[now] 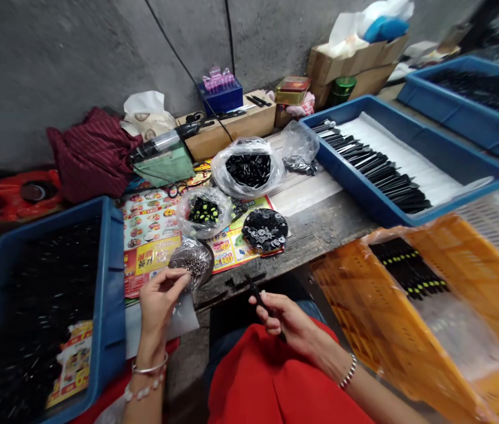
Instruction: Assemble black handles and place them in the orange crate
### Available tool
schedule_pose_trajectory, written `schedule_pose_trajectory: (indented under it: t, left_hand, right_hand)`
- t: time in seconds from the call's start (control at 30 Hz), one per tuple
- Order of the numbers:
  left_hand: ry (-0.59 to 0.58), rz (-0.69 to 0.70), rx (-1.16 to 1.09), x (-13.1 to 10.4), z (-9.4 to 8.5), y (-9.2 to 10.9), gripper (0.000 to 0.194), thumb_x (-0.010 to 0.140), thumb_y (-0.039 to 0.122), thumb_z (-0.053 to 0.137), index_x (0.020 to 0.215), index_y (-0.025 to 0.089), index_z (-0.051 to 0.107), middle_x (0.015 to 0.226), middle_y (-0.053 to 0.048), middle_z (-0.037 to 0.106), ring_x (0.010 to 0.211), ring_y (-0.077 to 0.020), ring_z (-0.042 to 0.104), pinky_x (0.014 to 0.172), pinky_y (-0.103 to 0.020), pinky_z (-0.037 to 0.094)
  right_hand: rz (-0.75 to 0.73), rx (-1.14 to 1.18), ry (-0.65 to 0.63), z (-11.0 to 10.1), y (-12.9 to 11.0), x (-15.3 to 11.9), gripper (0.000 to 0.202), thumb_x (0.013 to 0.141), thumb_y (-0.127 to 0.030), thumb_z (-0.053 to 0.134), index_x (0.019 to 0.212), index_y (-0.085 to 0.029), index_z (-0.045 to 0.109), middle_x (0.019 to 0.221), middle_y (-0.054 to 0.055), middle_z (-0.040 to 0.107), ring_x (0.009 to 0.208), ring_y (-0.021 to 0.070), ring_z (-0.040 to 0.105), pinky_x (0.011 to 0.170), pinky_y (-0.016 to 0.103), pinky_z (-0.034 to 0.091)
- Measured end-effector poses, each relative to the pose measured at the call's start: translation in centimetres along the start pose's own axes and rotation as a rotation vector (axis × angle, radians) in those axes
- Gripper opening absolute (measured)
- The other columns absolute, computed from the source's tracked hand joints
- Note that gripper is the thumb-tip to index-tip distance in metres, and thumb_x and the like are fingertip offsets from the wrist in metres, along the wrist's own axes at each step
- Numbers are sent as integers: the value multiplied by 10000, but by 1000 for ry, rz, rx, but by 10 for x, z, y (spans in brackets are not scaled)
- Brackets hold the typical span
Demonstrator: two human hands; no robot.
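Note:
My left hand [162, 306] is raised at the near edge of a bag of small metal rivets or screws [194, 266]. Its thumb and fingers are pinched together, and whatever is between them is too small to make out. Over my lap, my right hand [282, 318] is closed around a slim black piece [255, 291], whose thin end points up and away from me. Beyond the hands stand a bag of black and yellow-green round parts [205, 211], a heap of flat black and grey ring-like parts [265, 229], and a bag of glossy black pieces [249, 169].
A blue tray [110, 282] of black parts is at left. Another blue tray [452, 215] with rows of slim black pieces lies at right, above an orange crate [408, 330]. An electric screwdriver [161, 143] rests near the wall; a cable [178, 65] hangs down.

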State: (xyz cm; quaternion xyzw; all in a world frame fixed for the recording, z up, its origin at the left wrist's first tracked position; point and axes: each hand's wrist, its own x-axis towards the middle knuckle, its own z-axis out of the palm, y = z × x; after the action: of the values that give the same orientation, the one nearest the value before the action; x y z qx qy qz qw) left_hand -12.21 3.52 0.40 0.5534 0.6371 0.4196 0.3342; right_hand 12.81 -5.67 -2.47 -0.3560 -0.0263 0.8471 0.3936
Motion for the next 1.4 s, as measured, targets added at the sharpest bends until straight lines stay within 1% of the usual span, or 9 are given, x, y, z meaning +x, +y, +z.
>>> schedule_pose_trajectory:
  t: [0.13,0.27,0.5,0.73,0.9,1.03,1.2,1.33,1.4]
  left_hand:
    - [-17,-74,-142,-7,7,10,124,569,230,773,638,178,683,674,-2,681,650,-167,629,616,-258,519]
    - [-139,-248,-300,-22,14,22,200,596,232,765,788,188,732,743,-18,719,657,-175,661,575,-247,534]
    - [-332,-302,-377,-44,30,40,136,705,250,716,829,200,741,714,-26,727,661,-167,676,615,-241,548]
    - [-486,-324,-371,-54,45,45,129,711,258,718,809,174,715,703,-40,732,626,-158,665,609,-238,534]
    - [-496,-375,-418,-58,52,44,162,701,241,740,823,148,687,690,-40,730,604,-142,653,583,-215,515]
    - [-510,-385,-433,-61,56,43,124,719,235,726,771,137,670,692,-49,733,603,-141,654,577,-206,510]
    - [-478,-350,-410,-64,57,41,95,721,205,723,788,146,691,681,-28,723,598,-121,637,584,-186,500]
    - [-443,-331,-386,-66,57,38,156,726,205,717,874,159,732,747,-29,721,654,-131,649,609,-188,509]
    - [-443,-313,-366,-67,57,36,143,737,212,703,861,158,749,762,-33,711,665,-134,644,601,-188,508]
  right_hand:
    - [-170,-204,36,0,4,4,426,721,-504,723,857,-102,686,571,-16,545,396,43,310,383,181,201]
    - [-292,-430,62,-3,7,8,498,725,-612,678,778,-118,651,558,-2,578,370,54,350,375,196,212]
    - [-348,-553,29,-5,12,9,467,772,-597,651,825,-132,645,583,-4,599,404,73,405,410,202,289]
    - [-355,-605,14,-4,13,7,465,809,-576,624,925,-129,682,649,18,628,447,91,479,465,221,391]
    - [-357,-625,-2,-5,14,7,503,818,-591,604,964,-117,693,674,29,634,462,91,498,484,223,430]
    - [-374,-655,-19,-5,13,6,473,848,-559,588,978,-117,697,688,31,634,484,90,507,491,213,432]
    - [-386,-675,-14,-7,13,6,472,855,-561,577,988,-126,701,688,32,635,481,90,505,492,215,431]
    - [-388,-683,-10,-8,13,6,495,848,-579,574,985,-122,703,685,37,639,477,92,503,493,219,431]
    - [-390,-681,-5,-8,13,6,498,848,-578,574,985,-117,701,686,38,640,480,92,506,494,218,431]
